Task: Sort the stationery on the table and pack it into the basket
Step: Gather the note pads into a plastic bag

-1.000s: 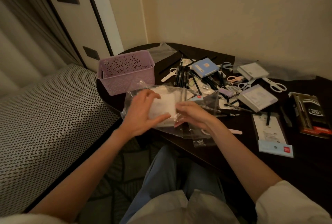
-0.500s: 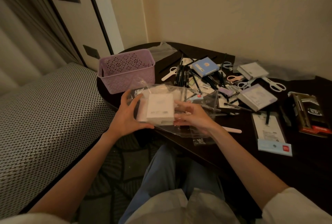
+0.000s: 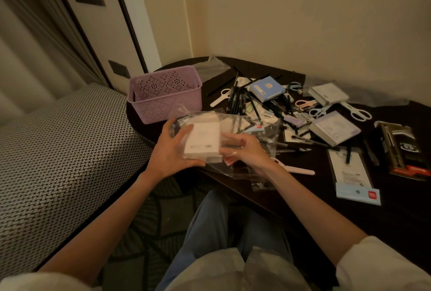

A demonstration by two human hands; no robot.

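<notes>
— Looking over her shoulder, how far would you say she's got?

— Barely started, I'd judge. The lilac basket [image 3: 164, 94] sits at the far left edge of the dark table [image 3: 291, 199], and from here I can't make out anything in it. Nearly all the stationery is spread out beyond her hands.

— What's she holding?

— A white pack [image 3: 202, 140] wrapped in a clear plastic bag [image 3: 251, 127], at the near edge of the table just in front of the basket. Her left hand [image 3: 171, 150] cups it from below and the side, fingers spread and curled round it. Her right hand [image 3: 247, 150] pinches the plastic on the other side, fingers bent close together.

— And what's left?

— Plenty. A heap of black pens [image 3: 240, 101], several scissors [image 3: 356, 111], a blue box [image 3: 267, 88], two grey boxes [image 3: 333, 127], a carded packet [image 3: 352, 174] and a dark pen pack [image 3: 401, 150] at the far right.

— The room?

— Cream walls meeting in a corner behind the table, a pale door panel [image 3: 93, 17] to the left, and a woven-pattern bench [image 3: 58, 150] beside her knee. Dim, warm light.
</notes>
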